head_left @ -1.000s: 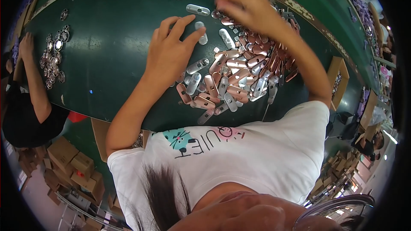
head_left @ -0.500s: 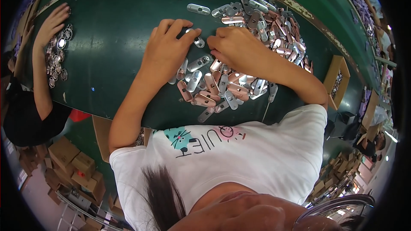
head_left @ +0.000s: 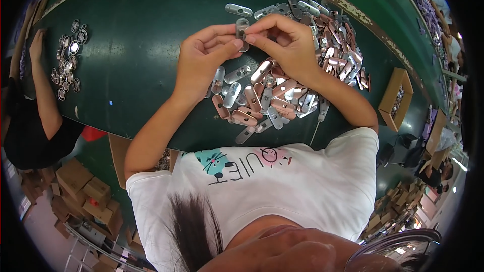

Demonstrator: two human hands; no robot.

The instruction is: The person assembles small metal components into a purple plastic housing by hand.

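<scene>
A silver, round-ended oblong metal plate with a hole in its middle is held up over the near half of the green table. My left hand pinches its left edge between thumb and fingers. From the other side, my right hand has thumb and forefinger closed at the plate's middle; any small part between them is hidden. Below and to the right of my hands spreads a heap of similar silver and copper-coloured plates. Two silver plates lie apart beyond my hands, one of them an oblong plate.
At the left is a cluster of shiny round metal pieces, with a co-worker's arm beside it. A cardboard box of small parts stands to the right. A worn raised ledge borders the table's far side.
My hands have come together, and the plate is now raised upright between them. My right hand has turned with its fingers toward the plate. The co-worker's hand has drawn back from the round pieces.
</scene>
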